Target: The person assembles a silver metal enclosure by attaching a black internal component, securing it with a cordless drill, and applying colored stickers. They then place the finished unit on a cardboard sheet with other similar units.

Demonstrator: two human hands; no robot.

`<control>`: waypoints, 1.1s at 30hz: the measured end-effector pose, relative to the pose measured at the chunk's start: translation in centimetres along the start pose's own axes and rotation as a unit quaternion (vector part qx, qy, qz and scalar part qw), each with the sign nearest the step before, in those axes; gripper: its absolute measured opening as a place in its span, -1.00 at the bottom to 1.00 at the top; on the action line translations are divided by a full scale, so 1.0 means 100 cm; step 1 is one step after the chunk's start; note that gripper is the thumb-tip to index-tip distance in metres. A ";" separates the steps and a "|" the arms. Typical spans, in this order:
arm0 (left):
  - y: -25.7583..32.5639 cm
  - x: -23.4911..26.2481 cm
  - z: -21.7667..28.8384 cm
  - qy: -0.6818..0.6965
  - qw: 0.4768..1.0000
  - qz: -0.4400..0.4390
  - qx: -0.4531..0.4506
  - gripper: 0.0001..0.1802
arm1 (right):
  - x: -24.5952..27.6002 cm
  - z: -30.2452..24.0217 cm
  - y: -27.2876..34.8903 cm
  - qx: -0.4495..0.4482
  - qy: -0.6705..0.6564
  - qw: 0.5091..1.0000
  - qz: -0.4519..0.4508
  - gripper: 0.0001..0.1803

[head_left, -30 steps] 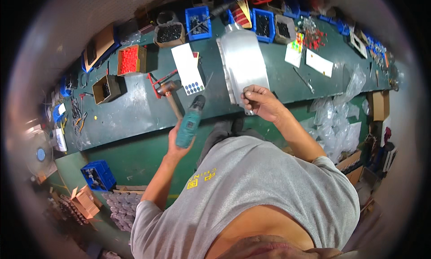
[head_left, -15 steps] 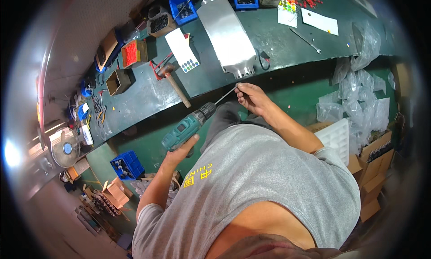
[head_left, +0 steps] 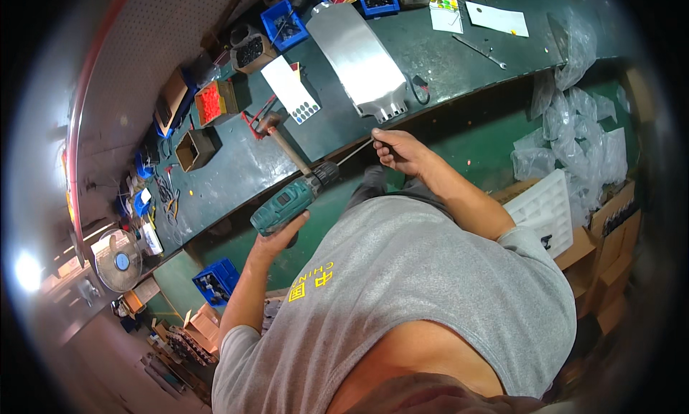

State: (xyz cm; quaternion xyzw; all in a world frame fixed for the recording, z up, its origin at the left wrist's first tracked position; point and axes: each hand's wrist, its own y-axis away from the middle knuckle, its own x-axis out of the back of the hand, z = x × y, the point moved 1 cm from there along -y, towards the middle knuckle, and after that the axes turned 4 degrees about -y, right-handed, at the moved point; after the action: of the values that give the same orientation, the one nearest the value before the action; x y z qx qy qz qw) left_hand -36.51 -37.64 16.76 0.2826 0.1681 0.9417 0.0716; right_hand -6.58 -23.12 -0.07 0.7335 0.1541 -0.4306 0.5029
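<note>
- Grip, left hand (head_left: pixel 286 236): wrapped around the green drill (head_left: pixel 280 207), at 8 o'clock from the right hand (head_left: pixel 400 153).
- Grip, right hand: thumb and forefinger pinching the tip of the bit (head_left: pixel 356 151), which points to 2 o'clock; any small part there cannot be told.
- Hammer (head_left: pixel 288 149): 12 o'clock of the drill, on the counter (head_left: pixel 235 166).
- Metal housing (head_left: pixel 357 55): 11 o'clock of the right hand.
- Wrench (head_left: pixel 481 52): 1 o'clock, farther out.

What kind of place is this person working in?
It looks like a workshop or small factory. The person's left hand holds a green power drill, a hammer rests on the long workbench, and a box of small red parts stands there too.
</note>
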 end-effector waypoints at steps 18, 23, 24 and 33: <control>-0.051 -0.023 -0.029 -0.006 0.994 0.073 -0.087 -0.78 | -0.010 0.016 -0.076 0.081 -0.187 0.979 -0.006 -0.90; -0.058 -0.022 -0.024 0.009 0.992 0.063 -0.107 -0.76 | -0.003 0.019 -0.078 0.082 -0.163 0.983 -0.019 -0.84; -0.060 -0.021 -0.020 -0.007 0.992 0.058 -0.109 -0.76 | 0.001 0.018 -0.078 0.075 -0.148 0.986 -0.016 -0.82; -0.122 0.036 0.073 -0.203 0.972 -0.072 -0.091 -0.59 | 0.037 -0.016 -0.025 0.093 0.034 0.984 0.145 -0.52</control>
State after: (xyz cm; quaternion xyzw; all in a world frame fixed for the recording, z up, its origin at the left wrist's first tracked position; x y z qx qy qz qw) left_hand -34.95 -23.39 19.98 0.4471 0.0838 0.8684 0.1973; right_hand -5.27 -21.35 -4.31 0.8062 0.0225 -0.3402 0.4835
